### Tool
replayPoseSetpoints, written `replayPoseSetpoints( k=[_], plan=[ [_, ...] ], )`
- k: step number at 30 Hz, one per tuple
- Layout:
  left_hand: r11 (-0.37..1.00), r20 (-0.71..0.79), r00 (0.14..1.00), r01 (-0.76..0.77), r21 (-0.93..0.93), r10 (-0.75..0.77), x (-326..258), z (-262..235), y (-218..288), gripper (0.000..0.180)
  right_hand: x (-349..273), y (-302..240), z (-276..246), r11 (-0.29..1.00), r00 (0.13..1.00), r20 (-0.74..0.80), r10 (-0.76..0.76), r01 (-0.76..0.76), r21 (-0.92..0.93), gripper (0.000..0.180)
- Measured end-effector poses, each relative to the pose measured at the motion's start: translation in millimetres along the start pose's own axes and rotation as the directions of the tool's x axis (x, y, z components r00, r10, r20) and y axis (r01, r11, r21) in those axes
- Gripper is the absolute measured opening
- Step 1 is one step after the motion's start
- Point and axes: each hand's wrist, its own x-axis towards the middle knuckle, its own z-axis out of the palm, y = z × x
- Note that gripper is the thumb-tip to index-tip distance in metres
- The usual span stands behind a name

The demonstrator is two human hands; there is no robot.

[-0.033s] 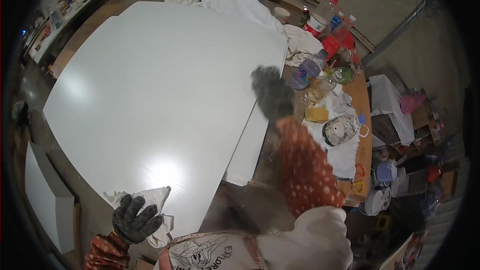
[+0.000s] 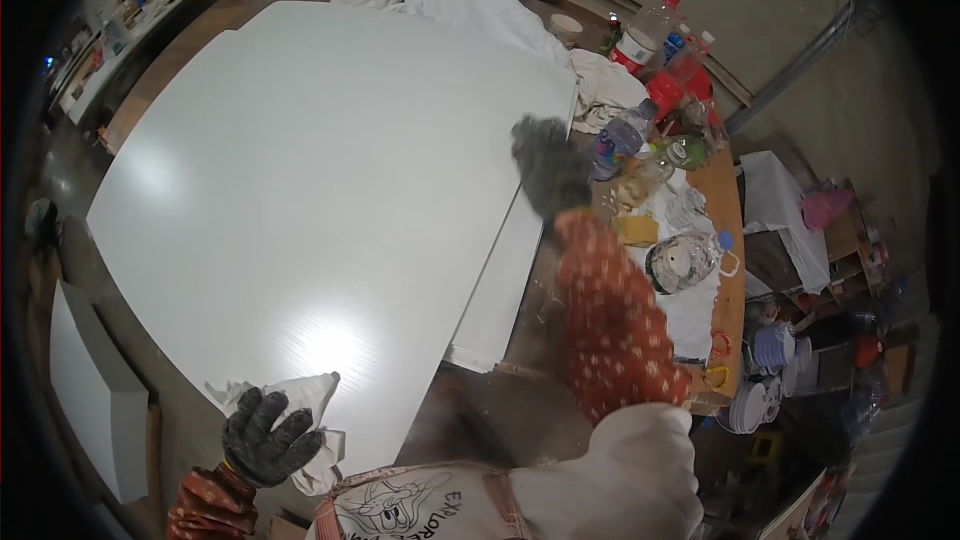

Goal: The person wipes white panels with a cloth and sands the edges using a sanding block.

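A large white panel (image 2: 330, 160) lies flat before me, its surface smooth and shiny. At its near left edge, my left hand (image 2: 270, 435), in a dark grey knit glove, has its fingers bent over a crumpled white cloth (image 2: 315, 402). Folds of the cloth stick out past the fingers on both sides. My right hand (image 2: 553, 168), gloved the same way, is at the panel's right edge. Motion smears its fingers, so their grip is unclear. Another white panel (image 2: 495, 290) shows beneath the top one on the right.
Right of the panel stand several plastic bottles (image 2: 620, 140), a yellow block (image 2: 635, 231) and a clear jug (image 2: 683, 262) on the wooden table (image 2: 728, 310). White cloths (image 2: 460, 5) lie along the far side. Another white panel (image 2: 90, 390) stands at lower left.
My right hand has shifted slightly farther away and to the right along the panel's edge. My left hand and the cloth have hardly moved.
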Motion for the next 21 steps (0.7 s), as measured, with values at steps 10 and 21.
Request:
replayPoseSetpoints(
  k=[10,21],
  plan=[
    [0.998,-0.033,0.998,0.061,-0.004,-0.061,-2.6,-4.6,1.9,0.048,-67.2,-119.9,-152.6,0.923,0.999,-0.023,-0.033,0.039,0.382,0.031],
    [0.999,-0.064,0.997,0.041,-0.003,-0.041,16.8,-2.7,5.4,0.037,-4.8,-36.5,-70.3,0.961,0.994,0.017,-0.108,0.1,0.259,0.018]
  ],
)
